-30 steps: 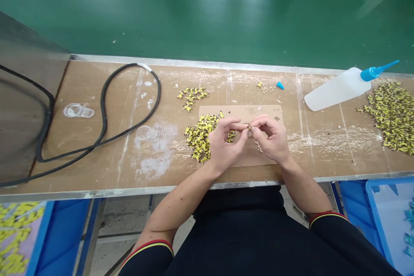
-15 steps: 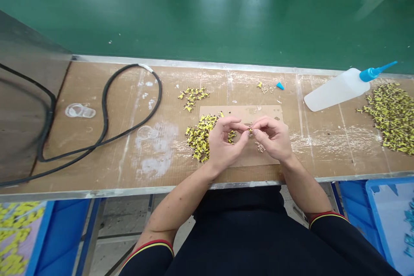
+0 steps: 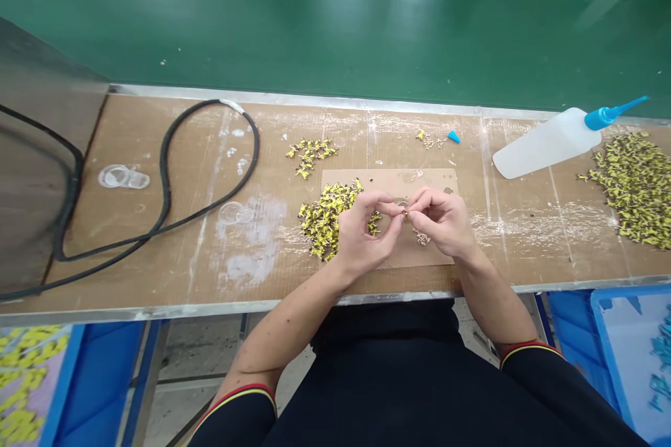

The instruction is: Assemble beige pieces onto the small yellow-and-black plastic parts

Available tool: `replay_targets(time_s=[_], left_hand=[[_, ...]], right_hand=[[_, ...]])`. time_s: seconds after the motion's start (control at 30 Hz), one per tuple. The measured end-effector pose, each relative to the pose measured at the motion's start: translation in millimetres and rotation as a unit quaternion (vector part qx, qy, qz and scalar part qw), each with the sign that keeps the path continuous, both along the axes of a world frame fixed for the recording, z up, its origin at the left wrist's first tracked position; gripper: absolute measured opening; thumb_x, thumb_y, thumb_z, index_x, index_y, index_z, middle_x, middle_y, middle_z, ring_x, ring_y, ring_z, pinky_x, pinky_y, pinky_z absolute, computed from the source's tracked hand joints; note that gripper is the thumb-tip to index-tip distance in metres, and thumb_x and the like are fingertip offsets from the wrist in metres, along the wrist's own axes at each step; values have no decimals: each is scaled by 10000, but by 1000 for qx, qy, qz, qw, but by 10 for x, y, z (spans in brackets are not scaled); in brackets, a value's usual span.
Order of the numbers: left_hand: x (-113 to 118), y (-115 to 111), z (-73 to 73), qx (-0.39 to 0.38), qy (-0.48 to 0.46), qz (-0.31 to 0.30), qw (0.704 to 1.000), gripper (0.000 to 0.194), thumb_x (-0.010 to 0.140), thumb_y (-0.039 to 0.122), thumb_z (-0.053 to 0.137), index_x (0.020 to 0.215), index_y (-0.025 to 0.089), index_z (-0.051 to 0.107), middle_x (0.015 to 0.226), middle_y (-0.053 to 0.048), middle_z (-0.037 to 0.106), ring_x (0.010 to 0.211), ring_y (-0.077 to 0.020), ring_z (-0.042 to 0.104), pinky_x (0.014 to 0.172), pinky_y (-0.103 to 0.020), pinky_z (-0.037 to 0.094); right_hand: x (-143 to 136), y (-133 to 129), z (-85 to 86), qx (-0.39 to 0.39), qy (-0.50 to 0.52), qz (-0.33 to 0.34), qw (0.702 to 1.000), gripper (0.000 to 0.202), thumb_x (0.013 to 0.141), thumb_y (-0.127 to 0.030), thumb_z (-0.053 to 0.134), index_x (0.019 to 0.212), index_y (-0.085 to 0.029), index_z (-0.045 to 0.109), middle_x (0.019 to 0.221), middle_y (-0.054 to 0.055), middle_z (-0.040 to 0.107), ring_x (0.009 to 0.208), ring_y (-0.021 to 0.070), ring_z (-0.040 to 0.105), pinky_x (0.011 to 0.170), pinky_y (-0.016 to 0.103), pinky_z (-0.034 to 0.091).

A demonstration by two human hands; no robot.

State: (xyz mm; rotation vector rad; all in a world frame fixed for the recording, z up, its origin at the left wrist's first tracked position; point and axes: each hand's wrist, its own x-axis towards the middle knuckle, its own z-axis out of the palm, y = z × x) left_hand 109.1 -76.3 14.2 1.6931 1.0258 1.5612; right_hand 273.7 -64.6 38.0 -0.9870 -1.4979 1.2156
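Note:
My left hand (image 3: 367, 232) and my right hand (image 3: 443, 222) meet fingertip to fingertip over a flat cardboard sheet (image 3: 388, 178). Between the pinched fingertips of both is a tiny yellow and dark piece (image 3: 405, 213), mostly covered by the fingers. A heap of small yellow and dark pieces (image 3: 322, 220) lies at the sheet's left edge, beside my left hand. Under my right hand's fingers sits a little pile of tiny pale bits (image 3: 421, 237), partly hidden.
Further back lie scattered yellow pieces (image 3: 309, 154) and a blue cap (image 3: 453, 137). A white bottle (image 3: 545, 144) and a large yellow heap (image 3: 639, 188) are right. A black cable (image 3: 166, 181) loops left. Blue bins (image 3: 99, 377) stand below the table edge.
The view has shifted slightly. Both hands keep their fingertips together in nearly the same place, with small finger movements around the tiny piece.

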Motion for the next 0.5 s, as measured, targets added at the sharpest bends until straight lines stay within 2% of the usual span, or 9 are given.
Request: replay_targets(time_s=[0.23, 0.4, 0.5], left_hand=[[-5, -29, -26, 22, 61, 49, 997, 354, 838, 89, 700, 1131, 228, 558, 848, 12, 760, 786, -132, 773, 788, -244, 605], [6, 17, 16, -14, -16, -1, 1000, 277, 852, 96, 693, 1078, 222, 594, 838, 10, 732, 774, -119, 748, 749, -226, 591], [2, 61, 26, -14, -70, -22, 997, 250, 869, 120, 697, 1090, 219, 635, 859, -5, 720, 783, -116, 717, 766, -242, 579]], right_hand=[[-35, 2, -21, -19, -14, -11, 1000, 137, 842, -224, 687, 719, -201, 633, 748, 5, 658, 628, 112, 565, 564, 258, 449], [-31, -21, -21, -20, -11, -20, 1000, 153, 877, -285, 692, 756, -204, 642, 769, 12, 659, 662, 123, 598, 580, 265, 476], [-42, -60, -32, -34, 27, 8, 999, 182, 883, -378, 727, 936, -217, 660, 886, 31, 688, 753, 138, 653, 628, 268, 537]])
